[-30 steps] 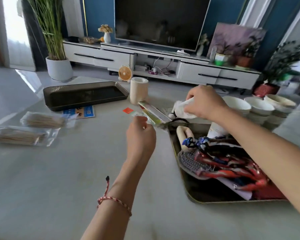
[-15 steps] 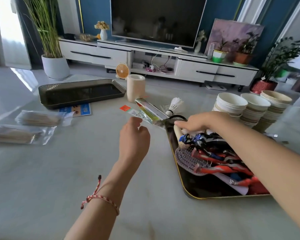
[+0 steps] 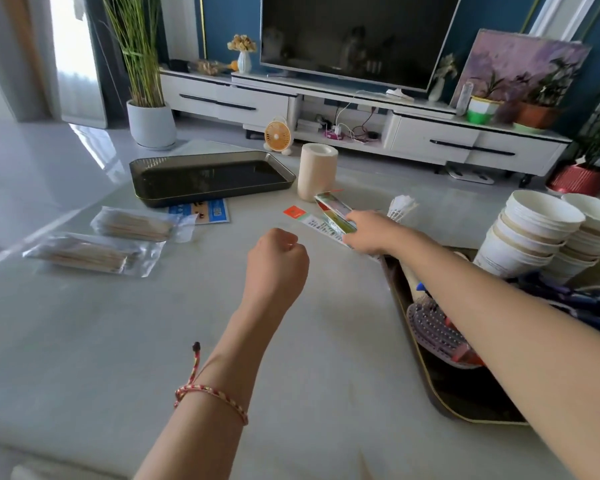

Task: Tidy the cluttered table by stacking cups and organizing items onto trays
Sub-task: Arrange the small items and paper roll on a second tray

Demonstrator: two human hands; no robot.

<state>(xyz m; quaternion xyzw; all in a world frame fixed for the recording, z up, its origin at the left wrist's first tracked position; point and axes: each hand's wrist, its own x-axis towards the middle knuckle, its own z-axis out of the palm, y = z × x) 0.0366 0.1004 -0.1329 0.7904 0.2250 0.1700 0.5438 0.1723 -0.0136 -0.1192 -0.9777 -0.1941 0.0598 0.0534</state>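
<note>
Foil packet (image 3: 335,211) lies centre-right of frame, long axis running upper-left to lower-right, its lower end under the right hand (image 3: 369,233). That's my nearer hand. Its fingers are on the packet, but I can't tell if they've pinched it. Left hand (image 3: 278,259) hangs lower-left of the packet, apart from it, fisted, nothing visible inside. Full tray (image 3: 465,393) sits just below-right, so I'd guess a short pull along the axis.
</note>
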